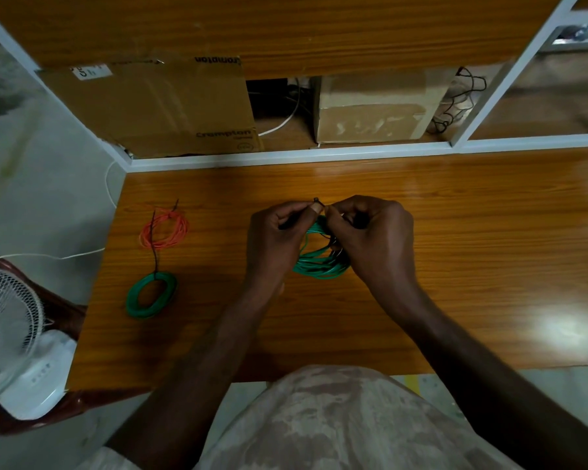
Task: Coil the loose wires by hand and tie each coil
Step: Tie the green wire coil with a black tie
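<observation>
A: What's nearest?
B: The desk (455, 300), its near edge just ahead of the person's lap; bare wood runs wide to the right, a fan (11, 334) sits off its left edge

A: And the hands?
B: Both raised mid-desk, close together. The left hand (272, 239) and right hand (370, 239) each pinch a black tie (316, 200) at the top of a green coil (319, 262), which hangs between them, its bottom on the wood

A: Anything to the left?
B: A tight green ring (150, 296) near the left edge, and beyond it a red coil (165, 228), a black tie tail running between them

A: Farther?
B: A white rail, then a shelf with two boxes (157, 106) and tangled cords
</observation>
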